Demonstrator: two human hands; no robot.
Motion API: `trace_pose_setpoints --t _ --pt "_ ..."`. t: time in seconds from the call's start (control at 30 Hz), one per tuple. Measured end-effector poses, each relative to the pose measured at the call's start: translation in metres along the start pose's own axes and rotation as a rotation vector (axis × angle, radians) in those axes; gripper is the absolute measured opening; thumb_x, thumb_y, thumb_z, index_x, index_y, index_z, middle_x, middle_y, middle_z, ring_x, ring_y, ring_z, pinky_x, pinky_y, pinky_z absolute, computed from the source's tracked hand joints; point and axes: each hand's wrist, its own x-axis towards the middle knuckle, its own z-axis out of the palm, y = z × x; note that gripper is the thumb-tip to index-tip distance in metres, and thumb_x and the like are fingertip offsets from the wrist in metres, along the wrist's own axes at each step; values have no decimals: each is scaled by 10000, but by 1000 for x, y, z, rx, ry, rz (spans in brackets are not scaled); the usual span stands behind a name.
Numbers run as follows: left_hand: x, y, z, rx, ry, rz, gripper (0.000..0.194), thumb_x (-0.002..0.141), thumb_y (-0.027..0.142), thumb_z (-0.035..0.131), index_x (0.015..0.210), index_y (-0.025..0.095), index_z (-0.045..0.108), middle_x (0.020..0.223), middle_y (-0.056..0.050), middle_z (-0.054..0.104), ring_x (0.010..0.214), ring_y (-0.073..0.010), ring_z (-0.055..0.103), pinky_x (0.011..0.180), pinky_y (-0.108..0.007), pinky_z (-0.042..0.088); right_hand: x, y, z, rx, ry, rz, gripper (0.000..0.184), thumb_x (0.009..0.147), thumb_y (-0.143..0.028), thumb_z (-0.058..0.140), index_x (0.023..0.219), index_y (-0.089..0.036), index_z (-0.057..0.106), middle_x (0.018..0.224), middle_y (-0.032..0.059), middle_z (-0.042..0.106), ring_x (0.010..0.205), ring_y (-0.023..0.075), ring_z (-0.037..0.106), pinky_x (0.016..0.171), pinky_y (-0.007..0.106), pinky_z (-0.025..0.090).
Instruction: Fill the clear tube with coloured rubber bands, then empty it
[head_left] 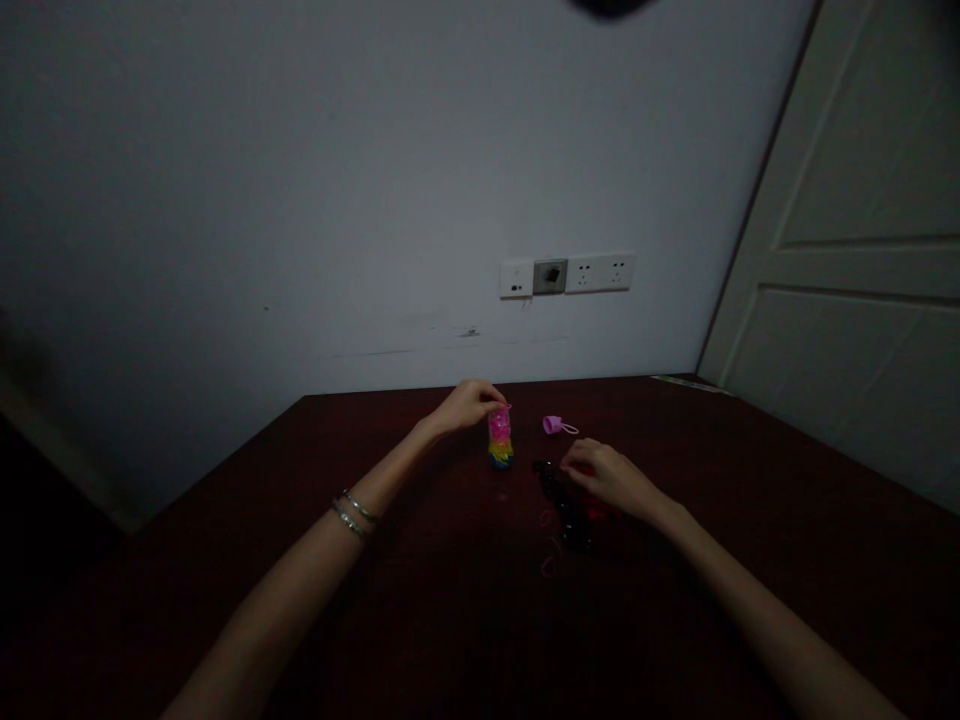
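A small clear bottle point(500, 438) stands upright on the dark table, filled with layers of pink, yellow and blue rubber bands. My left hand point(471, 405) is closed at its top, thumb and fingers at the rim, where a bit of pink sticks up. A purple cap point(553, 425) with a loop lies to the right of the bottle. My right hand point(609, 476) rests low over the table, fingertips pinched together beside a string of glossy black pieces point(564, 508). What those fingertips hold, if anything, is too small to see. Loose pink rubber bands point(548, 567) lie left of the black string.
The dark red-brown table point(420, 620) meets a pale wall point(390, 200) at its back edge. Sockets and a switch point(566, 276) are set in the wall. A white panelled door point(847, 270) stands at the right. The room is dim.
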Motion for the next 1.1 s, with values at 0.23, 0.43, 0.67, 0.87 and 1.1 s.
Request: trace_pose_setpoints --t 0.23,0.43,0.67,0.87,1.1 --pt "-2 -1 -1 13 3 9 173 718 141 544 800 124 695 811 -71 675 736 -148 601 670 -261 445 0 -2 -2 3 -3 11 201 795 -260 470 833 -181 650 911 71 616 845 181 569 734 295 431" --pt "-4 -4 -2 30 51 41 158 734 177 541 756 132 691 805 -57 648 730 -133 581 687 -263 449 1 0 -2 -1 -11 0 199 799 -263 470 825 -188 652 910 71 615 835 180 569 734 297 435" --pt "-12 12 2 55 328 58 173 767 239 529 756 141 670 774 -47 641 737 -129 560 704 -267 433 1 1 -5 22 14 -14 187 793 -250 478 820 -186 651 914 71 620 869 186 565 755 301 431" --pt "-23 29 9 -53 331 70 256 784 310 503 688 133 661 695 -33 646 647 -116 552 626 -238 411 3 -3 -2 201 -55 -12 175 781 -265 515 813 -167 657 847 58 640 790 165 580 730 281 441" --pt "-17 -31 4 -314 710 -242 355 757 389 458 585 115 605 464 12 469 459 -82 422 473 -203 324 1 -25 4 141 -228 -149 157 760 -203 538 827 -176 677 871 59 635 837 173 569 762 291 426"
